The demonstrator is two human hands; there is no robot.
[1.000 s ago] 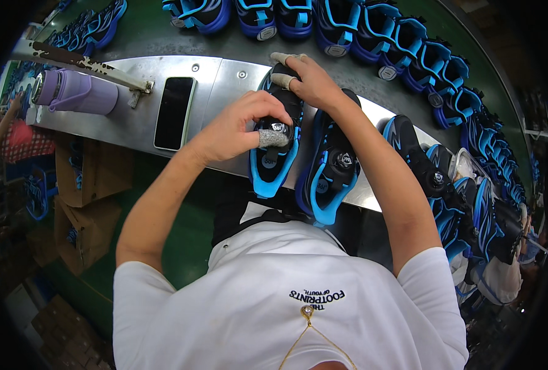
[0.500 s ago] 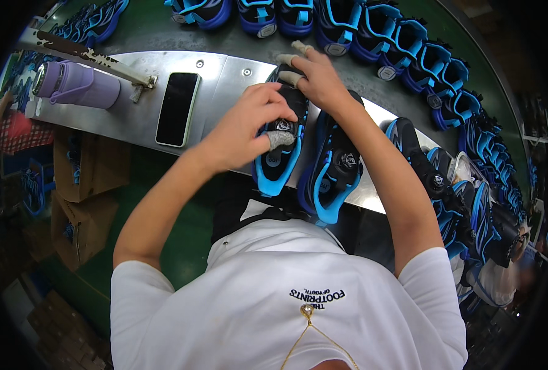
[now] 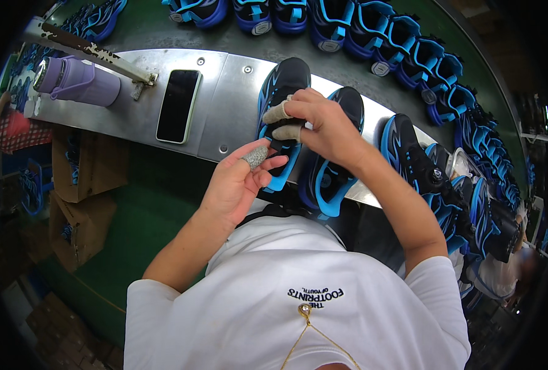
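Note:
A black and blue sneaker [image 3: 289,73] rests on the metal bench edge in front of me, toe pointing away. My left hand [image 3: 234,182], a grey cover on its thumb, pinches at the black edge of the shoe's opening. From the right, my right hand [image 3: 326,126] reaches over the same shoe, its beige-covered fingers bent and closed on the upper around the tongue; they hide most of the middle. Just what lies between the fingertips is partly hidden. Close by on the right stands a matching sneaker [image 3: 350,102], partly under my right hand and forearm.
Left of the shoes lie a phone [image 3: 178,106] and a purple bottle [image 3: 80,83], near a worn metal bar [image 3: 92,52]. Several sneakers [image 3: 366,28] line the far conveyor. More shoes [image 3: 406,142] crowd the right side. Cardboard boxes [image 3: 86,231] stand on the floor at left.
My right hand has come back from the shoe's toe to its middle. My left hand has dropped from the dial toward the heel opening, now turned palm up.

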